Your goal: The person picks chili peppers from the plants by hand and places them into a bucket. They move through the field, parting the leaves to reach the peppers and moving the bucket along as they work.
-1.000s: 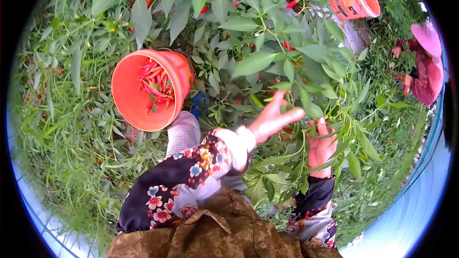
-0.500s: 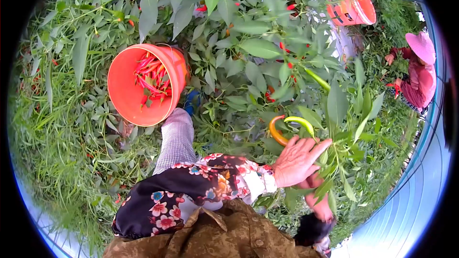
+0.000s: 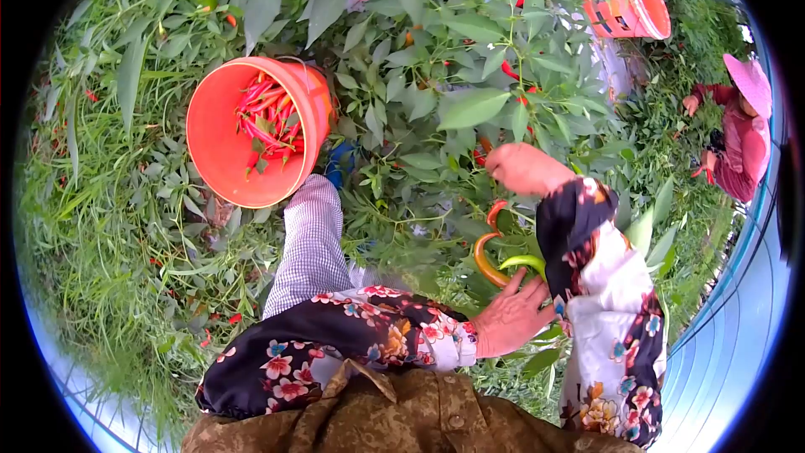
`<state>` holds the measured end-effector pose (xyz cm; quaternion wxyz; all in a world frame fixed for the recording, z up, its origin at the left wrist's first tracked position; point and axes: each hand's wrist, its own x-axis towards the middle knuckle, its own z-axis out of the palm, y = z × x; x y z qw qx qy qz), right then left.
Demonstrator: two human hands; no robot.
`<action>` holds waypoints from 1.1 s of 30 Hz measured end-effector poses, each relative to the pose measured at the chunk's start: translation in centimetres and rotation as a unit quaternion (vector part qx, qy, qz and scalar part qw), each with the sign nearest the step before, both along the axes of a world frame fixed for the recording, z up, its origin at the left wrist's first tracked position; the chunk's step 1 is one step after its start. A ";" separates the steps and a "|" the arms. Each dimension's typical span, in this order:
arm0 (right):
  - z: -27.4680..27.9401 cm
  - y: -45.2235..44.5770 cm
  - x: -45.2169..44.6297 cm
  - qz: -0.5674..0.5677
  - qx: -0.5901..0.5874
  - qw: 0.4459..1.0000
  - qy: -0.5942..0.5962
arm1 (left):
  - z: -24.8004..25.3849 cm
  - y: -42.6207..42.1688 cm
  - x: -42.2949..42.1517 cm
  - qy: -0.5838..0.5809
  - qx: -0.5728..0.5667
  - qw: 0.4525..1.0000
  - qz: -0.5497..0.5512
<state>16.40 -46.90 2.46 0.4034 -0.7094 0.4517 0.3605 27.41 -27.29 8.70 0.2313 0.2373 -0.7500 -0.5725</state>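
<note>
My left hand (image 3: pixel 511 319) lies against the leafy branch at lower centre, fingers spread. Just above its fingertips hang a curved orange pepper (image 3: pixel 485 262) and a light green pepper (image 3: pixel 524 262). My right hand (image 3: pixel 530 169) is higher up, over the plant, its fingers bent and pressed together beside a small red pepper (image 3: pixel 479 157); whatever they hold is hidden. More red peppers (image 3: pixel 509 70) hang among the leaves above. To the left, an orange-red bucket (image 3: pixel 204 132) lies tilted toward the camera, with many red peppers (image 3: pixel 270 117) inside.
A second orange-red bucket (image 3: pixel 616 10) stands at upper right. Below it, a person in a pink hat (image 3: pixel 749 84) and dark red top works among the plants. My checked trouser leg (image 3: pixel 309 243) is beside the near bucket. Blue-white sheeting (image 3: pixel 721 319) edges the right side.
My right hand has come out from under my left hand and moved up and left across the plant. My left hand has shifted slightly down, its fingers spread at the branch.
</note>
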 end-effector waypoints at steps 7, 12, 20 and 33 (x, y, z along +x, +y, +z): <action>-10.0 2.5 -8.7 -0.175 -0.298 0.932 -0.105 | -2.5 -2.2 4.1 0.090 0.028 0.995 0.018; -7.7 2.4 -7.8 -0.286 -0.090 0.953 -0.041 | -5.5 -4.1 5.7 0.114 0.059 0.978 0.162; -9.7 3.6 -9.5 -0.215 -0.118 0.969 -0.009 | -13.7 -9.9 5.0 -0.006 0.151 0.979 0.140; -8.8 4.3 -9.4 -0.318 0.051 0.941 -0.102 | -20.5 -11.8 2.9 -0.083 0.104 0.949 0.286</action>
